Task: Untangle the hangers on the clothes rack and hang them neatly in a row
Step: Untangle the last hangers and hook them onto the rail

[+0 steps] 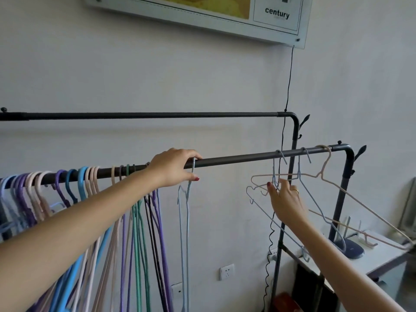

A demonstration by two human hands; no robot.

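Left hand point(177, 166) pinches the hook of a pale blue hanger point(187, 199) on the front rail point(236, 159), seating it at the end of the sorted row point(90, 176), likely to keep spacing. Right hand point(284, 199) pinches the tangled trio point(299, 176) near the rail's right end, fingers curled round the blue wire, probably to free one.

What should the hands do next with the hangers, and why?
Probably the right hand should lift the blue hanger it pinches off the rail and slide it left. It crosses the beige hanger, far from the row where the left hand steadies the last hanger.
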